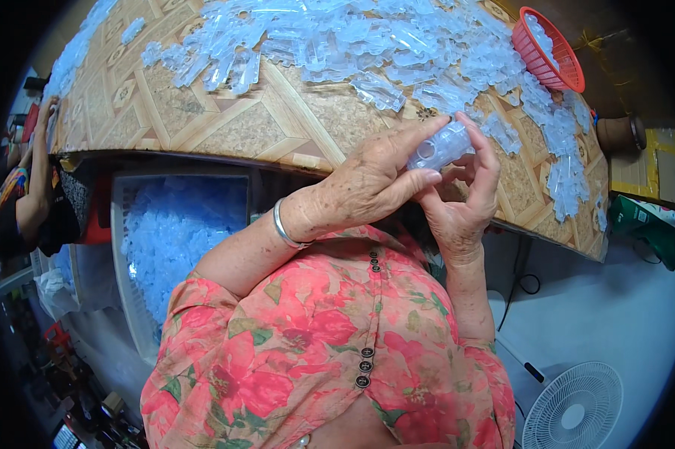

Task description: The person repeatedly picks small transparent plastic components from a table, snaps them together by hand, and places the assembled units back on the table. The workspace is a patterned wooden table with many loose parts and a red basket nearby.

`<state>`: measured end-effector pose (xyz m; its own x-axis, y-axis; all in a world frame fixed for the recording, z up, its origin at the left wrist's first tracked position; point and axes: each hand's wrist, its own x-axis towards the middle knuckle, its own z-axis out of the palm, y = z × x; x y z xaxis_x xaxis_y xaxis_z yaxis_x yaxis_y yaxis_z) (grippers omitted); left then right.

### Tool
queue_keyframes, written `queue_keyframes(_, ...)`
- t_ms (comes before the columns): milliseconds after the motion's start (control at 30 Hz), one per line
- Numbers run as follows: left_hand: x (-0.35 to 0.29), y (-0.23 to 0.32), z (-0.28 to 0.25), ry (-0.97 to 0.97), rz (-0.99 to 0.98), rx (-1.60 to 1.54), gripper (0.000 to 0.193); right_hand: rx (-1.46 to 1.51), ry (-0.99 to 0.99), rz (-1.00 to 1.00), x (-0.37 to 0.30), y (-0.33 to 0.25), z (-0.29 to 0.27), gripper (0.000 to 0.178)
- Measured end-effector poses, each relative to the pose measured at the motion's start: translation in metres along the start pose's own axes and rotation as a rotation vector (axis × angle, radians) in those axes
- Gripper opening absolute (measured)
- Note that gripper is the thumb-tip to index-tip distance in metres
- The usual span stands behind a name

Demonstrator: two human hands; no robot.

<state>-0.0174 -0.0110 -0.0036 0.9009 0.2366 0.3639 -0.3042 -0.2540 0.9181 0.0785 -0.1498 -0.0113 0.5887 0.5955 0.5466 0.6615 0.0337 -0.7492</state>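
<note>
Clear, bluish plastic forms the small piece [445, 144] held up between both hands, over the near edge of the patterned table [292, 112]. Its long axis slants from a round opening at lower left towards the upper right. The left hand [371, 170] has the lower-left end, narrowed on it with fingers above and thumb below; the right hand [461, 209] curves loosely about the other end, index fingertip near it, though how firmly it grips I cannot tell. Beyond spread heaped plastic pieces [337, 45], with a red basket [553, 63] far right
</note>
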Motion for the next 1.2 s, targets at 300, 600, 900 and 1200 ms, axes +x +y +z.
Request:
queue_keyframes(300,0.003,-0.011,-0.03,-0.033,0.142,0.475,0.041,-0.249,-0.144,-0.005,0.009,0.002,-0.009,0.041)
queue_keyframes(600,0.004,-0.017,-0.027,0.078,0.14,0.556,0.036,-0.322,-0.277,-0.083,0.024,0.007,-0.01,0.043)
queue_keyframes(900,0.009,-0.021,-0.025,0.104,0.138,0.594,0.035,-0.39,-0.298,-0.05,0.031,0.004,-0.008,0.039)
queue_keyframes(1200,0.008,-0.021,-0.026,0.101,0.149,0.542,0.037,-0.741,0.031,0.025,0.092,0.082,-0.079,0.021)
